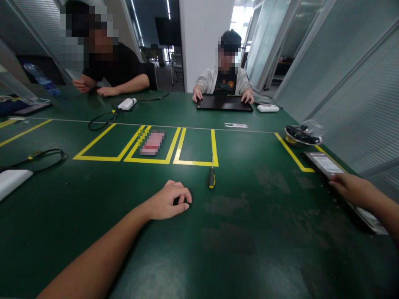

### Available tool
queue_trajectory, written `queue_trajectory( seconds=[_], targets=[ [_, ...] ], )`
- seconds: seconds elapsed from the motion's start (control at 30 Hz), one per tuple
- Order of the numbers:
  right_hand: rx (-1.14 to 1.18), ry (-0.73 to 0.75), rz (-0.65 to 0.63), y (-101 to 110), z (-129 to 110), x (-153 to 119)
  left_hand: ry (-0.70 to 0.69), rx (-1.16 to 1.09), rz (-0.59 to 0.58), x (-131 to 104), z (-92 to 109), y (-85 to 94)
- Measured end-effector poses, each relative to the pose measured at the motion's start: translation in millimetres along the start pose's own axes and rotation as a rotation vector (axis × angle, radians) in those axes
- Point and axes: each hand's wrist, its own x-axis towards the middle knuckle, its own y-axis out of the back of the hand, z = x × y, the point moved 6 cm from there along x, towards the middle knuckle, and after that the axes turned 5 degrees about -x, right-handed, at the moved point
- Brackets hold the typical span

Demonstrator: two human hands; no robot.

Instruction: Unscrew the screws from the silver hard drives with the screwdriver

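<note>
My left hand (171, 200) rests on the green table (174, 257) with its fingers curled but apart and nothing in them. Beyond it and to the right lies a screwdriver (212, 177) with a black and yellow handle, its thin shaft pointing away across the yellow tape. At the right edge, my right hand (352, 189) has its fingers closed on the near side of a flat dark device (327, 164) with a pale label. My forearm and hand cover part of this device, and its lower end shows beneath my wrist.
A pink phone (152, 143) lies inside yellow tape. A bowl of dark items (302, 135) stands at the back right. White adapters (127, 104) and cables lie leftward. Across the table, one person holds a black panel (224, 103); another leans on the table.
</note>
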Motion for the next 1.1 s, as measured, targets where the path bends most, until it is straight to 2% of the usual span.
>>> queue_trajectory(
  seconds=[0.13,0.3,0.4,0.77,0.97,1.1],
  targets=[
    [-0.02,-0.059,-0.077,-4,1,-1,-0.005,0.004,0.0,0,-1,-0.1],
    [-0.057,-0.164,-0.073,-9,7,-6,-0.013,0.009,0.003,0,-3,-0.5],
    [-0.062,-0.167,-0.057,-11,7,-8,-0.015,0.007,0.006,0,-3,-0.3],
    [-0.02,-0.064,-0.053,-14,11,-1,0.001,0.004,-0.001,0,-1,0.3],
    [-0.025,0.105,-0.069,-27,0,-21,-0.002,0.001,0.001,0,-1,0.9],
    [-0.046,0.122,-0.112,-26,6,-30,-0.004,0.003,0.004,0,-2,0.7]
  ],
)
